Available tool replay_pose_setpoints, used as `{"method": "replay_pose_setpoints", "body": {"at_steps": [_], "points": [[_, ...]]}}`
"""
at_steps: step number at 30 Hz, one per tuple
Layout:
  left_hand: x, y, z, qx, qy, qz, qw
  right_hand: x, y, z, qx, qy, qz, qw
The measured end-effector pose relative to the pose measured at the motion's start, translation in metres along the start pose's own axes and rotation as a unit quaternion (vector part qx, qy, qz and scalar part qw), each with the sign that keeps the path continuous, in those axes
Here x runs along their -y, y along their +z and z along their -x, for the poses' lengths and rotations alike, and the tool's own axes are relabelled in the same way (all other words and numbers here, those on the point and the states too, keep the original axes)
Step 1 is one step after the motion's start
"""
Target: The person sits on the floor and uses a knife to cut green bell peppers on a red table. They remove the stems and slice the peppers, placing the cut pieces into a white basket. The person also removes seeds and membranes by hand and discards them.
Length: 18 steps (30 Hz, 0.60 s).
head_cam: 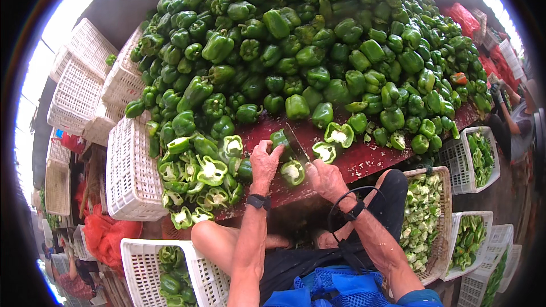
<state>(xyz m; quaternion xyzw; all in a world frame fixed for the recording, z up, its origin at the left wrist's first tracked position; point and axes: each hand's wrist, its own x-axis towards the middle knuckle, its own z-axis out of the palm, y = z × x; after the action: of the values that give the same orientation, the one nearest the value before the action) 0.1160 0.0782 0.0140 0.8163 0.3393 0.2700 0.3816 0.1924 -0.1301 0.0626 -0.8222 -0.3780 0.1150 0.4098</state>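
My left hand [263, 164] holds a green bell pepper [280, 137] by thumb and fingers against the red work surface [362, 164]. Gripped in my right hand [327, 178] is a knife [298, 143], its thin blade angled up and left along the pepper's right side. The knife's handle is hidden by my fingers. A pepper half [293, 172] lies cut face up between my hands. Just right of the blade are two more cut peppers [324, 152], [339, 135], their pale cores showing. Left of my left hand, several pepper halves [212, 170] lie heaped.
A large pile of whole green peppers [290, 59] rises beyond the surface. A crate of pale pepper cores [420, 221] stands at my right, near crates of cut peppers [467, 238]. At my left are a white crate [132, 243] and red mesh sacks [106, 238]. Another person [518, 123] sits far right.
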Motion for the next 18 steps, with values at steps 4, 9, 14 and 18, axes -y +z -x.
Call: {"method": "replay_pose_setpoints", "body": {"at_steps": [4, 9, 14, 18], "points": [[0.002, -0.004, -0.003, 0.027, -0.010, 0.018, 0.999, -0.012, 0.008, -0.015, 0.022, -0.087, 0.080, 0.993], [0.001, -0.006, -0.005, 0.044, -0.023, 0.030, 0.998, -0.031, 0.046, -0.041, 0.039, -0.056, 0.107, 0.992], [0.005, -0.005, -0.002, 0.033, -0.051, 0.054, 0.997, -0.046, 0.085, -0.064, 0.048, -0.072, 0.158, 0.984], [0.012, -0.007, 0.004, -0.014, -0.070, 0.099, 0.992, -0.050, 0.081, -0.048, 0.081, -0.063, 0.184, 0.978]]}}
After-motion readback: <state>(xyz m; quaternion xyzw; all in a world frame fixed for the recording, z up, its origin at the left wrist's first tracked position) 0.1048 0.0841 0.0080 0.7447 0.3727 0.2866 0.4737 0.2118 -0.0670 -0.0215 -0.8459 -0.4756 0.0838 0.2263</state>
